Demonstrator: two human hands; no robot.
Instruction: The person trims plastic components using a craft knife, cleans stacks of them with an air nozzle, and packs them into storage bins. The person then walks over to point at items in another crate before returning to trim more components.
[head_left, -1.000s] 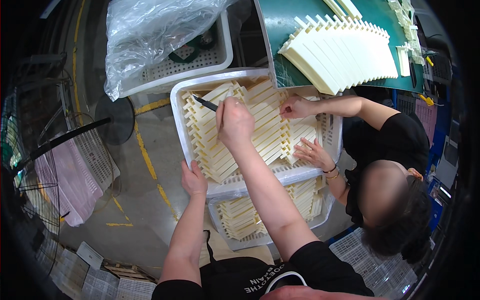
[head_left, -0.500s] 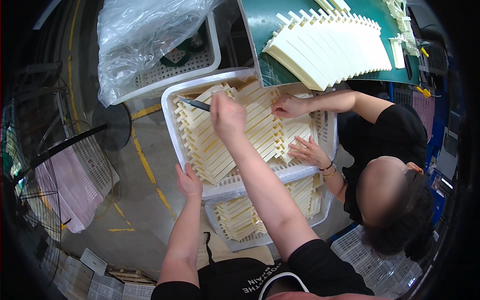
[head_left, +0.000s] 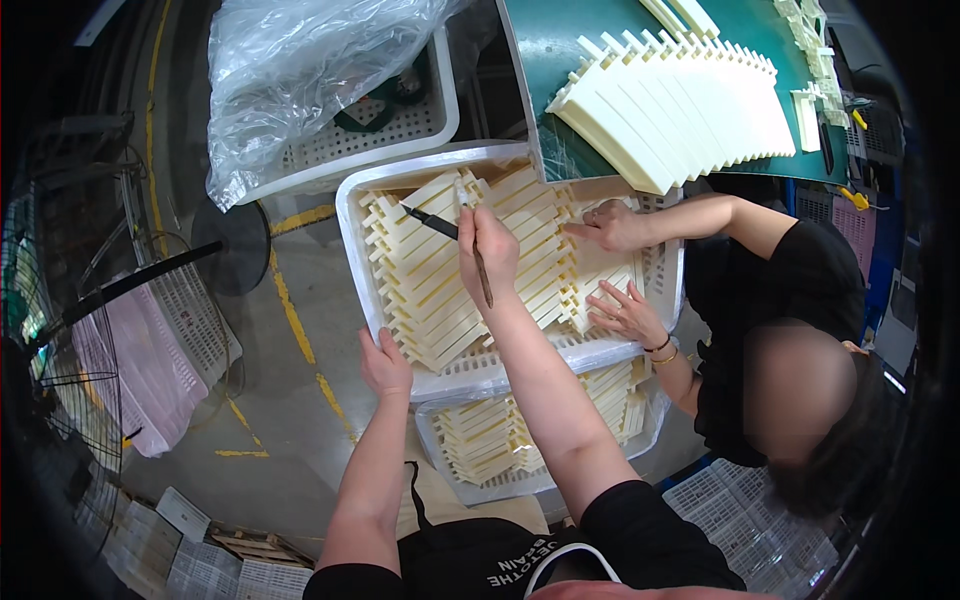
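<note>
A white crate (head_left: 362,290) lined with clear film holds rows of cream plastic strips (head_left: 430,290) with toothed ends. At its near left corner my left hand (head_left: 385,365) grips the rim, thumb and fingers on either side. My right hand (head_left: 492,250), above the strips, is closed round a dark pen-shaped tool (head_left: 432,221), its tip toward the left. A thin brown stick (head_left: 484,278) also shows below that fist; whether it belongs to the tool I cannot tell. Across the crate, a co-worker's pointing hand (head_left: 615,227) and spread hand (head_left: 632,314) lie on the right-hand strips.
Below stands a second crate (head_left: 428,430) of similar strips. A green-topped table (head_left: 530,60) at the far right carries a fan of cream parts (head_left: 680,110). Behind on the left is a perforated bin (head_left: 445,110) under clear plastic sheeting (head_left: 300,70). The co-worker (head_left: 770,270) stands at right.
My right hand has moved a little right and down with the dark tool, whose tip has left the far left corner. The co-worker's far hand has shifted right and now points a finger.
</note>
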